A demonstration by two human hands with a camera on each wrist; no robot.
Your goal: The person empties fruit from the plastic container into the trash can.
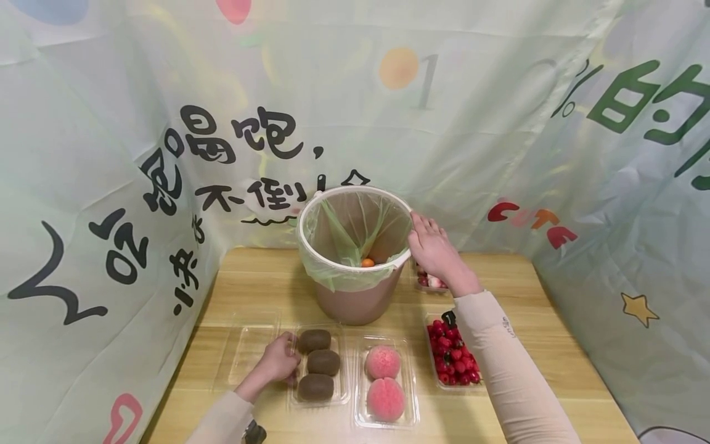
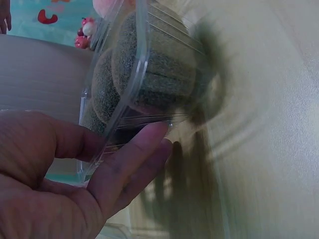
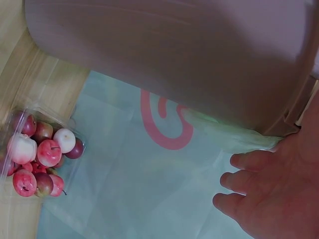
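Note:
My left hand [image 1: 280, 359] pinches the near-left edge of a clear plastic box of kiwis [image 1: 322, 364]. The left wrist view shows the thumb on one side of the box's rim and fingers [image 2: 144, 154] on the other. Farther back stands a pinkish-brown trash bin [image 1: 355, 302] with a pale green liner [image 1: 333, 280] folded over its rim. Inside it lies an orange fruit [image 1: 367, 263]. My right hand [image 1: 435, 250] holds the bin's right rim. Three of its fingers [image 3: 249, 162] stretch out beside the bin; its thumb and forefinger are mostly hidden.
Right of the kiwis sits a clear box with two peaches [image 1: 385, 398]. A box of red berries [image 1: 452, 357] lies near my right forearm. Behind my right hand is a box of small red and white fruits [image 3: 37, 154]. An open clear box [image 1: 246, 354] lies left. Printed cloth walls [image 1: 471, 154] enclose the table [image 1: 255, 271].

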